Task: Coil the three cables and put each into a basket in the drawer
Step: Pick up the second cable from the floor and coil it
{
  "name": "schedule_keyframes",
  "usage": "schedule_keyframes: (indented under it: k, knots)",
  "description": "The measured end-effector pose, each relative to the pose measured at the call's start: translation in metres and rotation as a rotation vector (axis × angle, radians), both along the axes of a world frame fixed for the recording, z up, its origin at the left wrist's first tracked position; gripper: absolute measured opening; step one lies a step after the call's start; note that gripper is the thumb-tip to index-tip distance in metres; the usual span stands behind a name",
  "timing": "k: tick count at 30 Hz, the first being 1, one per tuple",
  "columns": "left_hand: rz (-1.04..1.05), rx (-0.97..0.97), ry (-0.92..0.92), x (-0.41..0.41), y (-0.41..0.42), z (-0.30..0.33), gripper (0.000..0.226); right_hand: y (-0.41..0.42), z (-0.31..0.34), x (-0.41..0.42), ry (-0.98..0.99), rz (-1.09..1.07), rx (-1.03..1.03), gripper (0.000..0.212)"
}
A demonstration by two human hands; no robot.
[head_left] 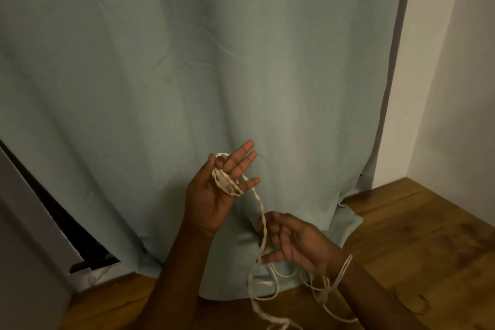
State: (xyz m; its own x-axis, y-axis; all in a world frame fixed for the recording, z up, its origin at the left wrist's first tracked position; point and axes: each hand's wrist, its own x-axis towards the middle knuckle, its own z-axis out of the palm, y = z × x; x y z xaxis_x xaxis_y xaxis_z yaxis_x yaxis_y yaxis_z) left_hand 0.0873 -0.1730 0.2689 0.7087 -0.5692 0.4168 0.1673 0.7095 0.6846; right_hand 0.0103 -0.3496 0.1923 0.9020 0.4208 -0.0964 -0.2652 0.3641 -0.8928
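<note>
Before a pale green curtain (203,67), the left hand (214,195) is raised palm-up with its fingers (242,154) spread and nearly straight. Several turns of a white cable (261,211) are wound round this hand: the loops run from behind the thumb, across the palm, to the base of the little finger, where they bunch together. From that bunch a single twisted strand descends to the right hand (292,244), which sits lower and just to the right, palm turned toward the left. Its fingers are loosely curled, and the strand passes between the thumb and the fingertips, so this hand guides or lightly pinches the cable; how firm the contact is cannot be told. Below the right hand the strand hangs on in loose bends toward the bottom edge of the view. Thinner white cords (329,286) lie in a slack tangle under the right wrist, with two strands crossing the wrist itself; whether they belong to the same cable cannot be told. Behind both arms the curtain reaches down to a wooden floor (417,244), its hem folded onto the boards. At far left stands a white panel (29,236) with a dark gap beside it. At right, a white wall (455,61) meets the floor.
</note>
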Motion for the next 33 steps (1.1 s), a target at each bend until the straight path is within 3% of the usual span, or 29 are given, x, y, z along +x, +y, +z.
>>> schedule_keyframes:
  k: [3, 5, 7, 8, 10, 12, 14, 18, 21, 23, 25, 28, 30, 33]
  knots:
    - [0.126, 0.074, -0.021, 0.002, -0.004, 0.001, 0.024, 0.016, -0.004, -0.009, 0.006, 0.007, 0.045, 0.042]
    - [0.336, 0.215, -0.115, 0.005, -0.007, -0.001, 0.017, 0.023, -0.007, -0.016, 0.118, 0.043, 0.121, 0.026]
    - [0.608, 0.487, -0.380, 0.008, -0.007, -0.010, 0.027, 0.022, -0.007, -0.021, 0.178, 0.050, 0.077, 0.016]
    - [0.699, 0.636, -0.564, 0.011, -0.008, -0.019, 0.030, 0.018, -0.005, -0.022, 0.140, 0.050, -0.038, 0.016]
    - [0.784, 0.890, -0.834, 0.017, -0.006, -0.042, 0.036, 0.006, 0.003, -0.020, -0.136, 0.046, -0.431, 0.019]
    - [0.760, 1.046, -0.855, 0.019, -0.007, -0.059, 0.043, -0.009, 0.017, -0.013, -0.493, -0.005, -0.743, 0.020]
    - [0.640, 1.138, -0.800, 0.014, -0.011, -0.068, 0.039, -0.024, 0.034, -0.003, -0.745, -0.176, -0.915, 0.016]
    - [0.252, 0.895, -0.416, -0.004, -0.027, -0.058, 0.037, -0.047, 0.060, 0.015, -0.845, -0.512, -0.860, 0.006]
    - [-0.095, 0.472, -0.074, -0.007, -0.030, -0.047, 0.043, -0.058, 0.066, 0.030, -0.675, -0.537, -0.615, 0.009]
    - [-0.239, 0.226, 0.038, -0.008, -0.033, -0.036, 0.036, -0.055, 0.062, 0.040, -0.569, -0.529, -0.469, 0.014]
    - [-0.225, 0.071, 0.071, -0.013, -0.040, -0.022, 0.029, -0.042, 0.053, 0.042, -0.539, -0.496, -0.402, 0.017]
    - [-0.181, -0.040, 0.063, -0.010, -0.051, -0.009, 0.026, -0.018, 0.044, 0.036, -0.560, -0.409, -0.604, 0.038]
    - [-0.145, -0.012, 0.001, -0.014, -0.054, 0.003, 0.050, -0.016, 0.045, 0.034, -0.573, -0.322, -0.794, 0.048]
    - [0.060, -0.013, 0.041, -0.020, -0.049, 0.024, 0.064, -0.026, 0.040, 0.032, -0.567, -0.038, -0.966, 0.030]
